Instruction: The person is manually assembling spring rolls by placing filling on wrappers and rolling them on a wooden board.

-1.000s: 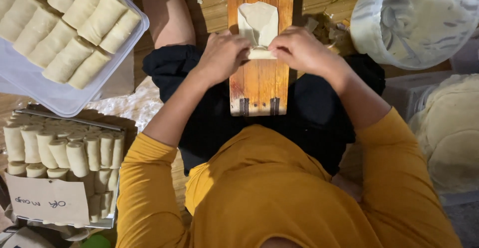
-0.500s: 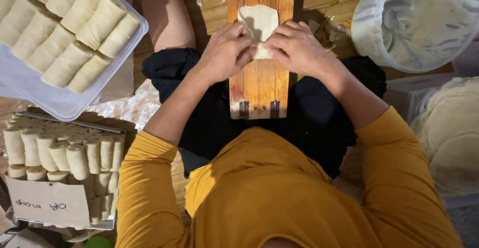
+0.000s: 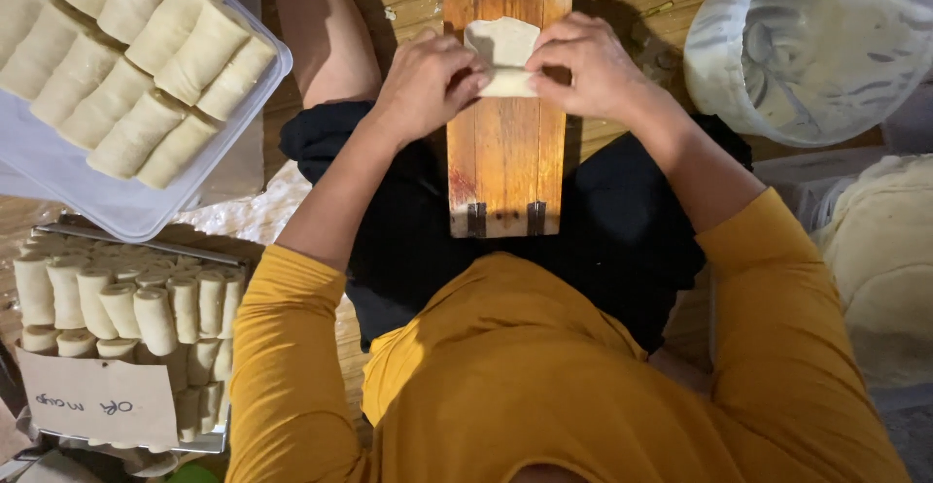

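Both my left hand and right hand pinch the wrapper at the board's twelve o'clock end; best rolled tight, edges tucked evenly, pressure kept level.

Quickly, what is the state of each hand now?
Left hand: closed on the wrapper roll.
Right hand: closed on the same wrapper roll.

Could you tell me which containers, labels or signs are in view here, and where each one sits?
Paper label: lower left, pale rectangle with dark handwriting, fronting a tray of rolls.
Clear plastic container: upper left, rectangular, holding pale rolls.
Plastic-lined tub: upper right, round, whitish.
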